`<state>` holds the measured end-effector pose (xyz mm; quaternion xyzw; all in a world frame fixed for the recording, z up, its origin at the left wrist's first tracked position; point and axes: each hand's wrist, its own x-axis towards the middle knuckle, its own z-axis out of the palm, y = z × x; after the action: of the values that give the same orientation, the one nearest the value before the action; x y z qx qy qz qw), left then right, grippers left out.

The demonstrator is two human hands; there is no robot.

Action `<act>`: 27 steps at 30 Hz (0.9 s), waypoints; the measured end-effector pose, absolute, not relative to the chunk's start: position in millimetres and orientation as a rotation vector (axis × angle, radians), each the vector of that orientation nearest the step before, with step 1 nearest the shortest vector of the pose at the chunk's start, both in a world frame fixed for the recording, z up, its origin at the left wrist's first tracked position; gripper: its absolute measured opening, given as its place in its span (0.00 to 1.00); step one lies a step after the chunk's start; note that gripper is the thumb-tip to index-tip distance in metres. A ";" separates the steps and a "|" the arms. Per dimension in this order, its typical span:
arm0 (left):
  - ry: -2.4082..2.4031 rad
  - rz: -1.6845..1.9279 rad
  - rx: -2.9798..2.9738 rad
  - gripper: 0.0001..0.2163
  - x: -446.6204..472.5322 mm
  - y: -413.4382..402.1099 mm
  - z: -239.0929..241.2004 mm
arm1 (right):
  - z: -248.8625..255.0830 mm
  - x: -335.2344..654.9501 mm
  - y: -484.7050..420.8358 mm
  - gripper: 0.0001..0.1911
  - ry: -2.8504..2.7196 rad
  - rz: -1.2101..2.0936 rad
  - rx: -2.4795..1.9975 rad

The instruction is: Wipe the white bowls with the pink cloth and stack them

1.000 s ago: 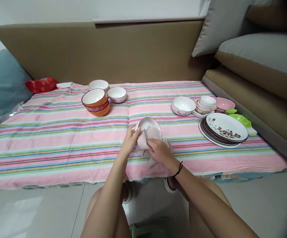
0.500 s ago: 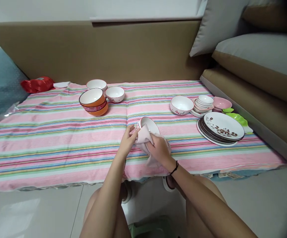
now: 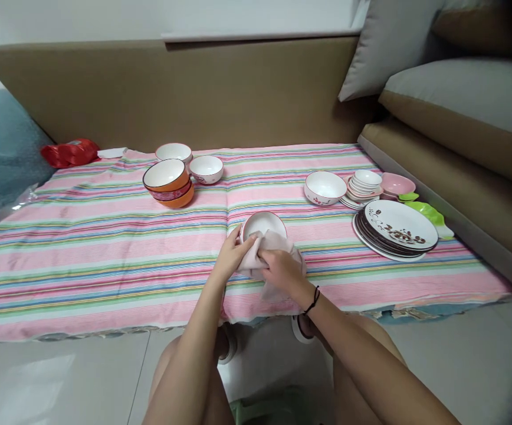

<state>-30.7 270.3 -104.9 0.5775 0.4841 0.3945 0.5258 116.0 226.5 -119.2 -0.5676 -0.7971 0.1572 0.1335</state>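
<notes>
A white bowl [image 3: 263, 223] with a thin dark rim is held just in front of me, its inside facing up and slightly toward me. My left hand [image 3: 233, 252] grips its left side, thumb at the near rim. With my right hand [image 3: 281, 270], fingers closed, I hold a pale pink cloth [image 3: 273, 241] against the near rim and inside. The cloth hides the bowl's near part and some fingertips, and its loose end hangs below my right hand.
Stacked orange bowls [image 3: 167, 177] and white bowls [image 3: 206, 169] stand back left. At right are another white bowl [image 3: 325, 188], small dishes [image 3: 366, 180], a pink bowl [image 3: 396, 184], a green leaf-shaped dish [image 3: 426, 213] and stacked plates [image 3: 400, 227], all on a striped cloth [image 3: 105, 254].
The bowl has tipped from facing right to a more upward-facing pose, showing more of its inside. My right hand and the cloth have shifted slightly left along the near rim.
</notes>
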 end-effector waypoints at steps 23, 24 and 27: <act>1.159 1.008 1.233 0.28 -33.5 270.5 -110.2 | -120.3 128.1 221.6 0.10 -2.146 0.527 -1.494; 1.166 0.998 1.248 0.28 -33.9 270.3 -109.6 | -122.8 132.4 224.2 0.09 -2.199 0.438 -1.485; 1.177 0.999 1.281 0.28 -33.9 269.1 -108.0 | -127.5 139.8 229.2 0.16 -2.230 0.224 -1.473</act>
<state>-33.9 269.1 -108.0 0.5383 0.4948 0.4198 0.5378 139.8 229.2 -127.5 -0.5348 -0.8096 0.0814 0.2276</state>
